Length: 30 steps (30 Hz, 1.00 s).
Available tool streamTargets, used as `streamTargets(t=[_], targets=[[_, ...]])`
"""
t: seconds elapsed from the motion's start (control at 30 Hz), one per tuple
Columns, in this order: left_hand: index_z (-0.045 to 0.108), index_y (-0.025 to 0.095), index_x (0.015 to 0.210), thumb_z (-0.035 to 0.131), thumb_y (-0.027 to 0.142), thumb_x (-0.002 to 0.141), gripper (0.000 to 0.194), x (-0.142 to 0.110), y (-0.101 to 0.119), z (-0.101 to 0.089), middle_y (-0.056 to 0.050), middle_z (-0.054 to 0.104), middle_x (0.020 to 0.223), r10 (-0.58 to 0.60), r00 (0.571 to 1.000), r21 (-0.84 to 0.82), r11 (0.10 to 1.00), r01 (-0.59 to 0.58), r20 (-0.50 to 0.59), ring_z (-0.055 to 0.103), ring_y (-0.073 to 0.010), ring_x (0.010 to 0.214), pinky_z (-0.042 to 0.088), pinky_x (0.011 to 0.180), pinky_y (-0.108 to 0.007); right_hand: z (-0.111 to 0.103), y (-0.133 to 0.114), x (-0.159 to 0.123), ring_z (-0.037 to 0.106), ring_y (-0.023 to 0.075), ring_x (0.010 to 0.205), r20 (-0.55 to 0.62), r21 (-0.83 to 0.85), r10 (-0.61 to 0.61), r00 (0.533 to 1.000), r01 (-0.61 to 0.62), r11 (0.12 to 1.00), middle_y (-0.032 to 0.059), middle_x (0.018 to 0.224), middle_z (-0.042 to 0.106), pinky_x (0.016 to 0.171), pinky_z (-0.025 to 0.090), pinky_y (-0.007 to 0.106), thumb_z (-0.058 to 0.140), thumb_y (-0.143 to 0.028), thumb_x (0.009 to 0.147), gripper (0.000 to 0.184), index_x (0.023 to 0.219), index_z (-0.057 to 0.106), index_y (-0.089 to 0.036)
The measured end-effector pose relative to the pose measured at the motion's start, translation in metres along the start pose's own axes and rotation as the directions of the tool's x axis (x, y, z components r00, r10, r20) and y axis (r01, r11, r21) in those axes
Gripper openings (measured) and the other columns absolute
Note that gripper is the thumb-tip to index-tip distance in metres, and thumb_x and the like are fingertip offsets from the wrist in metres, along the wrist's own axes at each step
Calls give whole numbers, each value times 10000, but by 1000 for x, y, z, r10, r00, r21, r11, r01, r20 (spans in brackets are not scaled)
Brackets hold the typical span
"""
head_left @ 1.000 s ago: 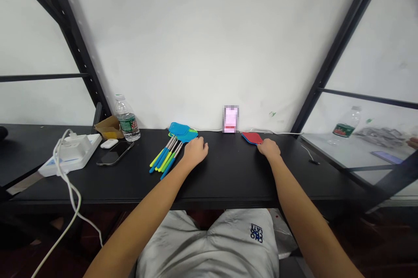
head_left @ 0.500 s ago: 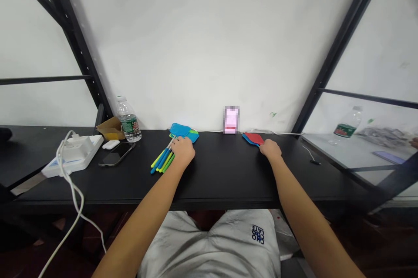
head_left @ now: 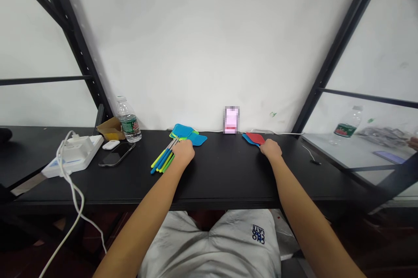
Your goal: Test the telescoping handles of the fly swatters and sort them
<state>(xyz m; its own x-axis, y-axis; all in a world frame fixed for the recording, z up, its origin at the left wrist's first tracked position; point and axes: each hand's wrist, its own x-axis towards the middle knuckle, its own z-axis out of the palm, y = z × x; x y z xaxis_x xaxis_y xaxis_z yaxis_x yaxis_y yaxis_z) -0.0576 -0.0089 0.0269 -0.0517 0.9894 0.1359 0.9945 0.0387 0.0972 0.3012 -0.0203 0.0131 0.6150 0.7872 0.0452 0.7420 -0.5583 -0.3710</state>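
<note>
Several thin fly swatters with silver shafts lie in a bunch on the black table, left of centre. Their blue and yellow-green handles [head_left: 162, 161] point toward me, and the blue heads [head_left: 183, 130] fan out near the wall over a green one. My left hand [head_left: 183, 152] is closed at the right side of the bunch, just below a blue fly swatter [head_left: 198, 139] whose head sticks out to the right. To the right, my right hand [head_left: 271, 149] is closed around the near end of a red fly swatter [head_left: 255, 138] lying over a blue one [head_left: 250, 140].
A phone [head_left: 231, 120] leans against the wall between my hands. At left are a water bottle [head_left: 129, 122], an open cardboard box [head_left: 111, 128], a white case [head_left: 111, 144], a dark phone [head_left: 117, 154] and a power strip [head_left: 75, 156] with cables. A short cable [head_left: 311, 156] lies at right.
One blue fly swatter's head has swung out to the right of the bunch along with my left hand's small movement. My left fingers have drawn in closer. My right hand has hardly moved.
</note>
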Motion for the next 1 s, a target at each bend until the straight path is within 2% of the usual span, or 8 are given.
streamTargets(t=[0.17, 0.3, 0.4, 0.5, 0.7, 0.83, 1.0], targets=[[661, 104, 1113, 473, 115, 816, 352, -3, 1, -3, -235, 639, 1161, 33, 999, 5, 999, -33, 11, 634, -336, 1059, 506, 835, -414, 0, 0, -1, 614, 356, 1113, -5, 15, -16, 1000, 16, 1000, 257, 1187, 616, 882, 503, 413, 576, -219, 823, 409, 1196, 638, -61], [660, 113, 1109, 519, 185, 822, 328, -2, 2, -1, -237, 643, 1149, 73, 997, -31, 997, -72, 29, 621, -346, 1090, 489, 880, -437, 0, -4, -6, 590, 368, 1126, -123, -5, -57, 991, 56, 998, 272, 1179, 592, 893, 483, 441, 529, -268, 859, 412, 1187, 630, -41], [646, 136, 1129, 539, 262, 840, 333, -2, 4, 2, -222, 635, 1176, 88, 995, -61, 995, -85, 44, 607, -332, 1121, 477, 913, -426, 2, -10, -13, 581, 357, 1106, -229, -40, -101, 968, 95, 995, 246, 1144, 596, 885, 469, 430, 476, -255, 872, 376, 1140, 642, -51], [646, 134, 1129, 512, 279, 854, 339, -4, 8, 3, -212, 630, 1195, 104, 993, -31, 994, -103, 54, 605, -314, 1126, 477, 915, -409, 7, -21, -22, 580, 328, 1059, -285, -92, -191, 939, 172, 981, 219, 1087, 606, 857, 455, 405, 436, -232, 882, 338, 1085, 652, -69], [670, 129, 1105, 431, 286, 891, 357, -7, 15, 3, -201, 651, 1166, 132, 991, 7, 991, -132, 30, 620, -296, 1099, 483, 899, -392, 26, -45, -38, 539, 301, 1041, -295, -245, -446, 845, 384, 890, 199, 1064, 601, 865, 400, 372, 427, -225, 906, 286, 1033, 643, -88], [685, 128, 1058, 358, 290, 915, 393, -10, 19, 4, -189, 674, 1109, 207, 978, -6, 978, -207, 1, 644, -301, 1045, 501, 853, -401, 38, -57, -47, 517, 282, 1023, -240, -305, -596, 766, 523, 796, 182, 1059, 590, 861, 379, 359, 413, -227, 926, 265, 1011, 633, -108], [691, 134, 1005, 319, 312, 929, 420, -13, 23, 7, -178, 687, 1061, 267, 964, -1, 964, -267, -12, 661, -305, 990, 509, 808, -402, 43, -62, -51, 503, 266, 1000, -195, -337, -697, 690, 621, 708, 155, 1010, 588, 847, 364, 343, 402, -228, 939, 248, 966, 625, -123]])
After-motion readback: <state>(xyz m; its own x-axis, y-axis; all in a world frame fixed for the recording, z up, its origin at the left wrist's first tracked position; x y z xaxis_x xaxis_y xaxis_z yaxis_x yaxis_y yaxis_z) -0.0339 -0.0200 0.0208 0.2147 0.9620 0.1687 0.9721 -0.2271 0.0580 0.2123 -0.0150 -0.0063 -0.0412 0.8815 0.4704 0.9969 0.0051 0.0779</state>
